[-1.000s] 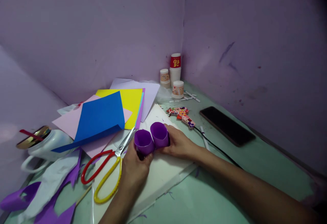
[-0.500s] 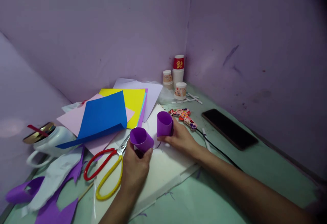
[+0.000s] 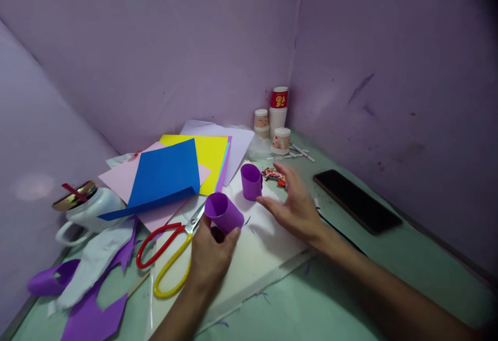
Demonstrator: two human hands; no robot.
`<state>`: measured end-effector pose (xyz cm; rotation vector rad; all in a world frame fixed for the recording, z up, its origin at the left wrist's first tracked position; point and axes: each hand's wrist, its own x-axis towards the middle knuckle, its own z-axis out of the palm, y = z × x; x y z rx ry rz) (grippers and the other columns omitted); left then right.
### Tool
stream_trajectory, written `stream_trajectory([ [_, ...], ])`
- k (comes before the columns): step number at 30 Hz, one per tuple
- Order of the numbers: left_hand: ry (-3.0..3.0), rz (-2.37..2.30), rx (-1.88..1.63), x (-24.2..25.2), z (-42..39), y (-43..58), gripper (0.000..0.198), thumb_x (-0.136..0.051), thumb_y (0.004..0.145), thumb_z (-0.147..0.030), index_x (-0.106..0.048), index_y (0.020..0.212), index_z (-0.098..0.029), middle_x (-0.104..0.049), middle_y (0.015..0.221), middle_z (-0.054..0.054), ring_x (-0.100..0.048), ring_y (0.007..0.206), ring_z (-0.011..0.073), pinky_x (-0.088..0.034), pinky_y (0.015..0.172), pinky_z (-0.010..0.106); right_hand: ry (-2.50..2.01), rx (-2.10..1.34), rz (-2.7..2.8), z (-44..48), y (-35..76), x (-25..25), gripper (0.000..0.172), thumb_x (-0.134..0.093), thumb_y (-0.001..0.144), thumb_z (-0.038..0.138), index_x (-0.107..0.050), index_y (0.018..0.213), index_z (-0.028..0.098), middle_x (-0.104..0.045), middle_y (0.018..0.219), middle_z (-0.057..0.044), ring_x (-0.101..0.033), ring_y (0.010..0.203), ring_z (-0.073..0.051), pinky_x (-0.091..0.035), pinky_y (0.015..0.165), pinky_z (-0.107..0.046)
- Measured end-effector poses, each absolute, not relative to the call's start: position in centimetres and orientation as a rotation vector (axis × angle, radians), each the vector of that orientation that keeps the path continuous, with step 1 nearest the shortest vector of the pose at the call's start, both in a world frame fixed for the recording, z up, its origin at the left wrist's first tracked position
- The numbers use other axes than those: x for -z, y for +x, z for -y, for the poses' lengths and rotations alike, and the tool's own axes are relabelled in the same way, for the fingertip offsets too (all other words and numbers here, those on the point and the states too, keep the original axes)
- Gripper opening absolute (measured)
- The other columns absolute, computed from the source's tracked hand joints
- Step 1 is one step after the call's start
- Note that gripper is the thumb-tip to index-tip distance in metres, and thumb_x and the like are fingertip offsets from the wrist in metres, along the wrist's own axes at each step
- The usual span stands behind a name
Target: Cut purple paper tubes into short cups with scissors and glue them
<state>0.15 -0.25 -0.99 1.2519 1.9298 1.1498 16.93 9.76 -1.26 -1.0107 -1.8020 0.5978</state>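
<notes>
My left hand [image 3: 213, 250] is closed around a purple paper tube [image 3: 229, 217], which tilts so that its open end faces up and left. A second purple paper tube [image 3: 252, 188] stands upright on the white board [image 3: 249, 263]. Just right of that tube is my right hand [image 3: 298, 207], its thumb and fingers spread with nothing between them. Beside my left hand lie scissors [image 3: 171, 273] with one red and one yellow handle, their blade tips hidden behind the held tube. Behind my right hand a flower-patterned glue gun [image 3: 274, 176] is partly covered.
Blue paper [image 3: 165, 175] lies over pink and yellow sheets at the back left. A white mug [image 3: 95, 208] and purple paper scraps [image 3: 93, 315] are at left. Paper cups [image 3: 280, 141] stand in the corner near white sticks [image 3: 301, 151]. A black phone [image 3: 358, 201] lies at right.
My right hand has let go of the upright purple tube and drawn back to the right, fingers apart. My left hand still grips its tube. The view has shifted slightly.
</notes>
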Motion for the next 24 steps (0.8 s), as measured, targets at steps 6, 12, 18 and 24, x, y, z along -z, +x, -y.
stream_trajectory([
  [6,1.494,-1.619,-0.972,0.1,1.5,0.3,0.041,-0.065,0.072,-0.035,-0.057,0.108,-0.018,-0.069,0.088,0.005,-0.063,0.078,0.0227,-0.047,0.065,0.032,-0.589,-1.193,1.811,-6.9,17.8,-1.7,0.058,-0.076,0.072,0.038,-0.051,0.122,0.025,-0.059,0.123,-0.011,-0.061,0.108,-0.026,-0.050,0.094,-0.044],
  [12,1.668,-1.613,-0.826,-0.5,1.5,0.0,0.044,-0.064,0.074,-0.024,-0.056,0.117,-0.024,-0.068,0.092,0.001,-0.059,0.078,0.0202,-0.046,0.066,0.030,-0.418,-0.998,2.159,-6.3,18.2,-1.7,0.046,-0.080,0.070,0.030,-0.062,0.113,0.027,-0.068,0.110,-0.006,-0.062,0.105,-0.024,-0.048,0.095,-0.043],
  [18,1.603,-1.614,-0.851,-0.5,1.2,-0.9,0.059,-0.067,0.068,-0.024,-0.054,0.126,-0.023,-0.066,0.114,0.006,-0.061,0.095,0.0241,-0.048,0.082,0.034,-0.476,-0.984,2.240,-6.9,18.7,-1.1,0.053,-0.076,0.075,0.022,-0.058,0.124,0.027,-0.069,0.113,-0.007,-0.064,0.097,-0.022,-0.051,0.088,-0.038],
  [24,1.529,-1.663,-0.857,-1.0,1.5,-1.4,0.060,-0.068,0.068,-0.035,-0.055,0.125,-0.019,-0.066,0.111,0.010,-0.060,0.073,0.0191,-0.049,0.064,0.031,-0.430,-1.092,2.387,-6.7,18.3,-1.1,0.037,-0.066,0.080,0.011,-0.068,0.111,0.031,-0.075,0.101,0.000,-0.068,0.091,-0.019,-0.051,0.088,-0.038],
])
